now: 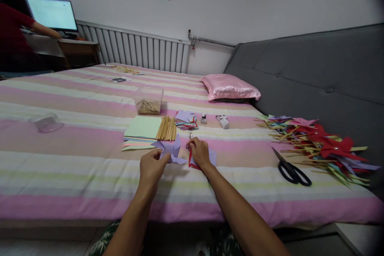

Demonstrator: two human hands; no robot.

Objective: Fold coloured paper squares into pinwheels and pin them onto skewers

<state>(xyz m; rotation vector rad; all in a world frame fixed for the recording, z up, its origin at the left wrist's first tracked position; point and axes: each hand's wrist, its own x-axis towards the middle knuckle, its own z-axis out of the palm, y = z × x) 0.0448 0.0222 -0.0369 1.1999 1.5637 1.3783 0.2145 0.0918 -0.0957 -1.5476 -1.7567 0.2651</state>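
Note:
My left hand point(153, 165) pinches a purple paper pinwheel point(171, 150) by its folded blades, just above the bedspread. My right hand point(199, 151) reaches down to a small pile of shiny pins point(188, 146), its fingertips drawn together; whether a pin is between them I cannot make out. Partly under that hand lie purple paper point(212, 157) and red paper point(192, 163). Beyond the hands are a stack of pale green paper sheets point(142, 128), a row of thin wooden sticks point(167, 129) and a pile of cut coloured paper point(186, 118).
Black-handled scissors point(294, 172) lie to the right, beside a heap of finished pinwheels point(333, 146). A clear box of sticks point(149, 102), a clear lid point(46, 123) and a pink pillow point(231, 87) rest on the bed. A person in a red sleeve point(15, 16) sits far left.

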